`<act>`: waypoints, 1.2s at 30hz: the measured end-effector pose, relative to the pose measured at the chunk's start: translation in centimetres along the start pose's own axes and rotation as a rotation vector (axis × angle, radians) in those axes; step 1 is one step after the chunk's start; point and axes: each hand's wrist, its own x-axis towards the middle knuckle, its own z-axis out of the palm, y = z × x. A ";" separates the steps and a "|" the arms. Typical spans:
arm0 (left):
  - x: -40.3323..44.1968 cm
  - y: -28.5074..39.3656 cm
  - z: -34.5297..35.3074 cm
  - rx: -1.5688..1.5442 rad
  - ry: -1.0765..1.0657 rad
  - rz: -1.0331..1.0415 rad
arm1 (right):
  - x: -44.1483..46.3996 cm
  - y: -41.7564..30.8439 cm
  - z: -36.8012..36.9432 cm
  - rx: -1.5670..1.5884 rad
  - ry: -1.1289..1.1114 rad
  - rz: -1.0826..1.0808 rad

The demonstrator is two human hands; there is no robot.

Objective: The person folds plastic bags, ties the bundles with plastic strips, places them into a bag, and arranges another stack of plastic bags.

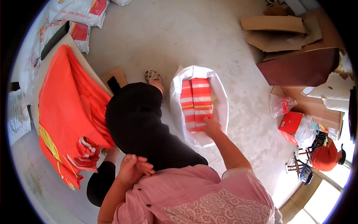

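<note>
Pale, marked floor (238, 149); brown cardboard (274, 24) near dark-red panel (298, 69); glaring white light (324, 196) lower right.

Printed sacks (74, 14) (red-marked) lie upper left, brown cardboard (274, 24) upper right.

From the white sack (222, 100), your right hand (213, 128) can pass over floor (197, 37) toward twelve o'clock. Your leg (136, 108) blocks nine o'clock; cardboard (274, 24) obstructs two.

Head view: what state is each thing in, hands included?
White sack: mouth open, loaded.
Striped bundles: side by side inside.
Red cloth: draped, rumpled.
Phone: lying on cardboard, nothing lit.
Left hand: empty, fingers loosely curled.
Right hand: at the striped bundles, grip unclear.
</note>
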 end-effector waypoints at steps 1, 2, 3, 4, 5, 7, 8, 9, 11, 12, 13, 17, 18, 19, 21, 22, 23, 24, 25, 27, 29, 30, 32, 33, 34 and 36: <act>0.0 -0.1 -0.4 0.029 0.016 0.008 | 0.2 0.4 0.7 0.056 0.011 0.059; -0.1 -0.3 -0.8 0.057 0.033 0.015 | 0.8 0.8 1.8 0.111 0.020 0.119; -0.3 -0.4 -1.2 0.085 0.050 0.022 | 1.2 1.1 2.6 0.156 0.031 0.158; -0.4 -0.5 -1.3 0.087 0.053 0.032 | 1.5 1.4 3.3 0.202 0.044 0.197; -0.4 -0.5 -1.4 0.088 0.055 0.045 | 2.0 1.6 3.8 0.236 0.060 0.213; -0.5 -0.6 -1.7 0.088 0.072 0.057 | 1.8 0.7 2.9 0.367 0.070 0.290; -0.5 -0.7 -1.8 0.089 0.085 0.060 | 1.9 0.2 2.2 0.463 0.065 0.347; -0.6 -0.7 -1.9 0.091 0.101 0.063 | 1.7 -0.4 1.8 0.543 0.075 0.376; -0.8 -0.9 -1.8 0.091 0.111 0.075 | 1.4 -1.3 1.3 0.686 0.120 0.414; -0.6 -1.0 -1.7 0.091 0.109 0.080 | 1.1 -1.7 0.6 0.769 0.142 0.433; -0.3 -1.0 -1.7 0.050 0.070 0.089 | 0.5 -2.3 -0.4 0.852 0.165 0.452; -0.2 -1.1 -2.1 -0.040 -0.007 0.086 | 0.2 -1.3 1.6 0.835 0.228 0.349; -0.2 -1.0 -2.1 -0.042 -0.009 0.079 | 0.3 -1.0 2.0 0.668 0.232 0.289; -0.2 -0.9 -2.1 -0.042 -0.012 0.082 | 0.4 -0.8 2.5 0.498 0.246 0.234; -0.1 -0.9 -1.9 -0.043 -0.018 0.082 | 0.3 -0.7 2.7 0.051 0.218 0.171; -0.2 -0.9 -1.9 -0.047 -0.017 0.077 | -0.8 -2.5 0.8 0.374 0.222 0.309; -0.2 -0.9 -1.9 -0.051 -0.017 0.075 | -2.2 -5.5 -2.3 0.696 0.222 0.443; 0.0 -0.9 -1.9 -0.056 -0.020 0.077 | -2.4 -6.2 -3.2 0.822 0.216 0.497; 0.0 -0.9 -1.7 -0.052 -0.027 0.078 | -2.6 -7.0 -4.1 0.946 0.217 0.555; 0.2 -0.9 -1.3 -0.050 -0.037 0.078 | -2.4 -6.5 -3.3 0.714 0.181 0.501; 0.2 -0.9 -1.1 -0.025 -0.033 0.082 | -2.4 -6.2 -3.0 0.308 0.114 0.384; 0.3 -0.9 -1.1 -0.011 -0.033 0.088 | -2.2 -6.0 -3.0 0.064 0.071 0.304; 0.3 -0.9 -1.1 -0.015 -0.042 0.087 | -0.1 -3.5 0.5 0.318 0.197 0.339; 0.4 -1.0 -1.1 -0.017 -0.048 0.086 | 0.0 -3.3 0.8 0.366 0.223 0.353; 0.5 -1.1 -1.2 -0.022 -0.058 0.075 | 0.0 -3.2 1.1 0.413 0.250 0.367; 0.7 -0.8 -1.1 -0.025 -0.077 0.066 | -0.1 -3.6 0.8 0.355 0.229 0.370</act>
